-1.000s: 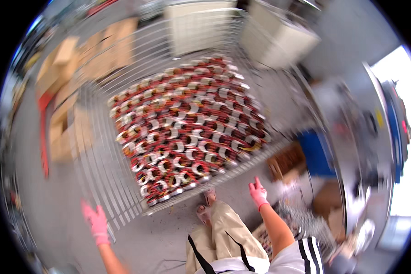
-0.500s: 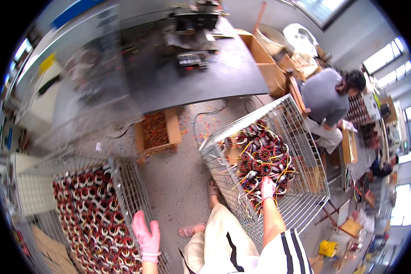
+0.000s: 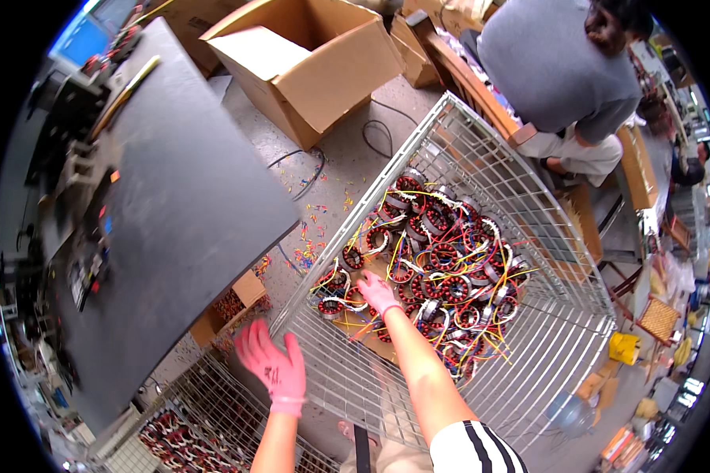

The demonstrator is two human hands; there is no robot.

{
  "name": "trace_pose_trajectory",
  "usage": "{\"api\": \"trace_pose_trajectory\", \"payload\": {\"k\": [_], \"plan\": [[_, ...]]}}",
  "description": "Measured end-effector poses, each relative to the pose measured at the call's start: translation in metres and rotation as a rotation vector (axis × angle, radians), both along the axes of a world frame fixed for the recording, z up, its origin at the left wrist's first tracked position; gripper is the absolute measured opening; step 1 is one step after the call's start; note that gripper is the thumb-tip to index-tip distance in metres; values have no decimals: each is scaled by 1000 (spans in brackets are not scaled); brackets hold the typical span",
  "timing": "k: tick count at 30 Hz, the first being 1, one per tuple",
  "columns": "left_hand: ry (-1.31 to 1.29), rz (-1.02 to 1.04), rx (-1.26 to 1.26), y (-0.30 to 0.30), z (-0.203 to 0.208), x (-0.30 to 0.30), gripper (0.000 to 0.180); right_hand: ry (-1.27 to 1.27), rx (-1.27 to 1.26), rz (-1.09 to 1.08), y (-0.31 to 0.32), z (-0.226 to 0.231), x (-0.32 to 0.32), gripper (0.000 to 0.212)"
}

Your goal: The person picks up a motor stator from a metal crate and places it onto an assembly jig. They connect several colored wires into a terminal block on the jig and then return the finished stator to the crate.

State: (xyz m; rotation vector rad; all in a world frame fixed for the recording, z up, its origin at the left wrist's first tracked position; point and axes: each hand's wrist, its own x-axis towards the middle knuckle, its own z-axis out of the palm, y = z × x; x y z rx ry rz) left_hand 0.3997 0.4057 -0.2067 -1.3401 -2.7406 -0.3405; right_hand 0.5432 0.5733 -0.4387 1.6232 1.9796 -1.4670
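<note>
In the wire basket (image 3: pixel 442 102) at centre right lies a heap of motor stators (image 3: pixel 442 256), ring-shaped with red and dark windings and yellow, red, blue and white lead wires. My right hand (image 3: pixel 379 293), in a pink glove, reaches into its left side, fingers stretched over bare cardboard (image 3: pixel 359 323) beside some stators. Nothing shows between those fingers, though their tips are partly hard to make out. Also gloved in pink, my left hand (image 3: pixel 272 366) hovers with fingers spread and holds nothing. It is close to the basket's near left corner.
A dark tabletop (image 3: pixel 173 213) fills the left. Below it are a small carton of coloured bits (image 3: pixel 248 289) and a second wire basket (image 3: pixel 213 394) with rows of stators. A large open cardboard box (image 3: pixel 323 87) stands behind; a seated co-worker (image 3: pixel 556 71) is at upper right.
The view has swung right and closer to the basket of stators. My right hand has moved from the heap's near part to its left side. My left hand has left the other basket's side.
</note>
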Motion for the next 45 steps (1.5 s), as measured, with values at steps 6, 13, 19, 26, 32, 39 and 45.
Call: {"api": "trace_pose_trajectory", "payload": {"k": [6,13,19,26,32,39,45], "plan": [[23,-17,-102,2,-5,6,60,-214,157,393,27,-104,-43,75],[-54,-16,-126,2,-4,5,63,-95,351,227,21,-134,-48,53],[-113,-85,-42,6,7,5,63,537,-554,-796,-50,-7,56,40],[-1006,-77,294,-70,100,19,61,733,-843,-346,-98,337,64,52],[-1764,-60,678,-157,269,9,36,628,-967,63,-184,472,0,61],[-1255,313,1840,-283,314,-39,41,716,191,608,-336,577,-76,61],[-1047,322,2286,-379,353,-96,36,844,-32,812,-361,617,-85,43]]}}
